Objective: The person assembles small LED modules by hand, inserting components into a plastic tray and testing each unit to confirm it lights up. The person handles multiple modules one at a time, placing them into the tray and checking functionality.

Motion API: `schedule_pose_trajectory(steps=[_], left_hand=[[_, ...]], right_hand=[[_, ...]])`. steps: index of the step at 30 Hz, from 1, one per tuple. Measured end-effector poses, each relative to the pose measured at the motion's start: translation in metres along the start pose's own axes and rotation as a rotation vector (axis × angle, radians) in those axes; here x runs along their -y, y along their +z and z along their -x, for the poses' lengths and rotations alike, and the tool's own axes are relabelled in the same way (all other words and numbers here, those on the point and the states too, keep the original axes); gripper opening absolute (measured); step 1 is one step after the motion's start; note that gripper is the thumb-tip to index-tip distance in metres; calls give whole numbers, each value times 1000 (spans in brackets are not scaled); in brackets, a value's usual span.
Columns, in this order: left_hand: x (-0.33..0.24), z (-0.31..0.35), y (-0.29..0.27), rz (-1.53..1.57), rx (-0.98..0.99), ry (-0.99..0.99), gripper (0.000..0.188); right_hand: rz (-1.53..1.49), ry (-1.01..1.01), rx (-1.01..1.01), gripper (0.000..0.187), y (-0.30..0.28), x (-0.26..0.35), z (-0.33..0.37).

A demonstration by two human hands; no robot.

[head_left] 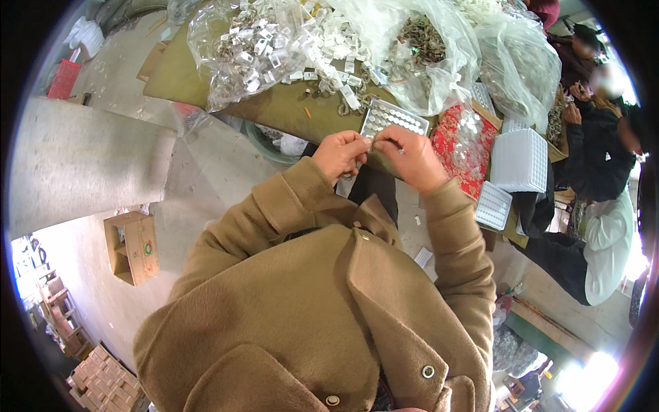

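My left hand [339, 155] and my right hand [413, 156] meet at the fingertips over the near edge of the table. Both are closed in a pinch around something small, too tiny to make out. Right behind them lies a white tray [419, 124] with rows of round, pale pieces in its pockets. Beyond it, small white plastic parts with metal bits [341, 53] are heaped on the green tabletop [264, 110], partly inside a clear plastic bag [209, 62].
Right of my hands is a red patterned cloth [449, 147] with clear plastic on it. A stack of white trays [519, 161] and a single tray [493, 206] stand beyond. Co-workers [597, 151] sit at far right. A cardboard box [132, 247] rests on the floor at left.
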State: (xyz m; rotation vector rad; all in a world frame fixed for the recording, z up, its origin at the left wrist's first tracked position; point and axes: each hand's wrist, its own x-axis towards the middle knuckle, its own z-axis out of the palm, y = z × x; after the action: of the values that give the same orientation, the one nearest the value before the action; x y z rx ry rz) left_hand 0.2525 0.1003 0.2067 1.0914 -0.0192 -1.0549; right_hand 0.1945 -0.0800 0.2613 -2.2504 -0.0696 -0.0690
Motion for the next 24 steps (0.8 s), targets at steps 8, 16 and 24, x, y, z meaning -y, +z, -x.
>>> schedule_pose_trajectory(steps=[8,16,24], left_hand=[[-12,-1,-13,268,17,-23,20],[-22,3,-20,329,36,52,22],[-11,-5,-36,309,51,61,17]], right_hand=[[438,34,-157,16,0,-31,-76],[470,19,-83,16,3,-36,-87],[493,-63,-95,14,10,-42,-83]])
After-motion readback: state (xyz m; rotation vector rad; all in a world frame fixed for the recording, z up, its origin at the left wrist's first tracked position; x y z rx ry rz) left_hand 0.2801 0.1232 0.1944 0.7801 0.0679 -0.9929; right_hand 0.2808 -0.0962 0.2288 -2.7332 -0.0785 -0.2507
